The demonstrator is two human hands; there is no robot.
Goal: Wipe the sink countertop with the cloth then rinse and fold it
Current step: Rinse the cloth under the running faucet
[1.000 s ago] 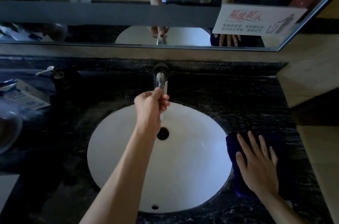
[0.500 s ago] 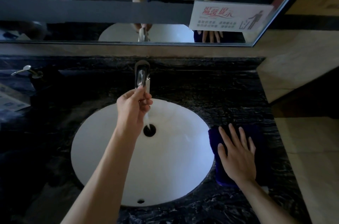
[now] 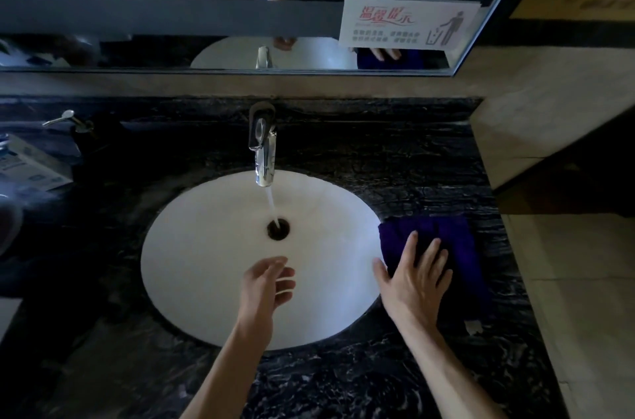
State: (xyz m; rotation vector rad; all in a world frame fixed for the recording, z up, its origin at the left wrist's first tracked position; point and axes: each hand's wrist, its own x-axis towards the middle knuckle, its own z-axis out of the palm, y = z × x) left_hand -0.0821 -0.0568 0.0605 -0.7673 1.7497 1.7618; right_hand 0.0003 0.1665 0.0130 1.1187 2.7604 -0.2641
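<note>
- My right hand [image 3: 414, 276], fingers flat, presses the dark blue cloth [image 3: 446, 240] at the black marble bench's [image 3: 395, 161] right edge.
- My left hand [image 3: 268, 283] hangs loose, holding nothing, over the white oval sink [image 3: 192, 246]; chrome tap [image 3: 263, 143] is running.

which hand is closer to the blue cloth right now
The right hand: it rests flat on the blue cloth beside the basin. The left hand hangs over the sink, apart from it.

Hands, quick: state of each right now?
Left hand: open, fingers loosely curled, holding nothing, over the sink.
Right hand: open, flat on the blue cloth.
</note>
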